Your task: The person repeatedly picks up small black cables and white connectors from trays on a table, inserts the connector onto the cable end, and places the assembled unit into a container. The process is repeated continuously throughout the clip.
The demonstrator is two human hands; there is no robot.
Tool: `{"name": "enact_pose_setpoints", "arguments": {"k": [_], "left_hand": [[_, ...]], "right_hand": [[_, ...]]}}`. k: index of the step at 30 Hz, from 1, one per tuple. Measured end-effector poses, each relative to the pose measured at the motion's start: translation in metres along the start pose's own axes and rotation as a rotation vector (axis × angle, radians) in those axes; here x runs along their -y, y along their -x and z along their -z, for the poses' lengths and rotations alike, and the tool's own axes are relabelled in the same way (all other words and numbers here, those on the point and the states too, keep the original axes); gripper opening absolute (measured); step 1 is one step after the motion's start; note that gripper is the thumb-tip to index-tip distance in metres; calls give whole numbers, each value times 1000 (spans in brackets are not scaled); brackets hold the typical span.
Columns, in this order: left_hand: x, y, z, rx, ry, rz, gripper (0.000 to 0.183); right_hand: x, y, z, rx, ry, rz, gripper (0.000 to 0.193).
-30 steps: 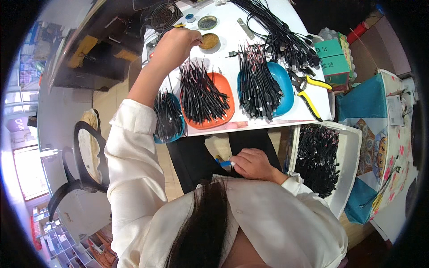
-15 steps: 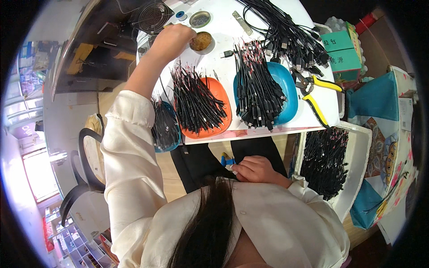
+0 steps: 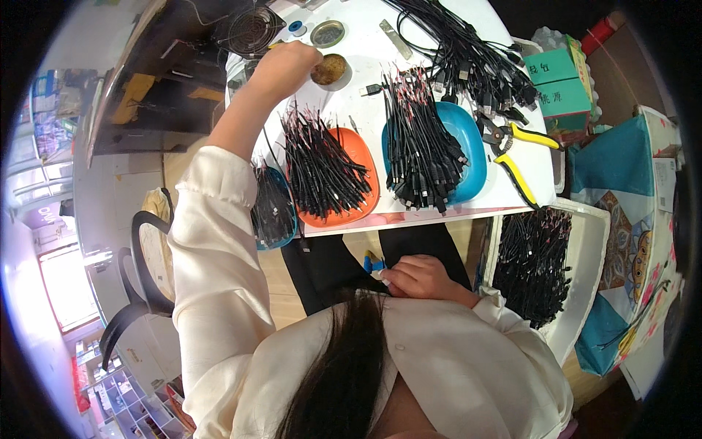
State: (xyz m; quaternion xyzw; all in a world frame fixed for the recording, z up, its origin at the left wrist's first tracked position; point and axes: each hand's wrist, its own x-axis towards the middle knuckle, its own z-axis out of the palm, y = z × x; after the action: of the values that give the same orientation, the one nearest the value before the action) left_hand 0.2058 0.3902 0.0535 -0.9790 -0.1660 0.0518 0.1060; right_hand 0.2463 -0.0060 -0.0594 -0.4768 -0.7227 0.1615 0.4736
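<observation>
My left hand [image 3: 289, 67] reaches across the white table, its fingers closed beside a round tin of amber-brown stuff [image 3: 330, 70]. A yellow bit shows at its knuckles, but what it grips is hidden. Low over my lap, my right hand [image 3: 423, 278] pinches a small blue and yellow piece [image 3: 374, 263] whose kind I cannot make out. Between my arms, black cables with stripped reddish ends [image 3: 322, 172] lie in an orange tray [image 3: 371, 164]. More black cables with plugs [image 3: 420, 150] fill much of a blue tray [image 3: 472, 150].
Yellow-handled wire strippers [image 3: 515, 157] lie at the table's right. Behind are a loose cable bundle [image 3: 475, 62], a metal strip [image 3: 395, 39], an open lid [image 3: 327, 33], a blue spool [image 3: 296, 28] and a fan [image 3: 251, 31]. A white foam box [image 3: 589, 263] of cables stands lower right.
Almost nothing differs. My left hand stays by the tin and my right hand keeps its pinch over my lap; the whole view has shifted very slightly.
</observation>
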Motion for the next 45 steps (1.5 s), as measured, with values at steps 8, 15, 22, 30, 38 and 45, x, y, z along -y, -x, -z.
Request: {"name": "enact_pose_setpoints", "arguments": {"k": [8, 15, 22, 30, 38, 45], "left_hand": [[37, 51, 17, -142, 291, 218, 11], [58, 77, 0, -244, 357, 434, 13], [68, 69, -8, -203, 395, 561, 13], [73, 65, -18, -208, 245, 480, 12], [70, 65, -13, -199, 254, 483, 13], [1, 111, 56, -501, 549, 473, 14]], "right_hand": [[4, -1, -3, 0, 16, -28, 17], [6, -3, -2, 44, 57, -26, 16], [6, -4, -2, 46, 57, -32, 17], [5, -5, -1, 59, 60, -28, 17], [5, -5, -1, 57, 90, -33, 17], [14, -7, -3, 26, -23, -121, 13]]}}
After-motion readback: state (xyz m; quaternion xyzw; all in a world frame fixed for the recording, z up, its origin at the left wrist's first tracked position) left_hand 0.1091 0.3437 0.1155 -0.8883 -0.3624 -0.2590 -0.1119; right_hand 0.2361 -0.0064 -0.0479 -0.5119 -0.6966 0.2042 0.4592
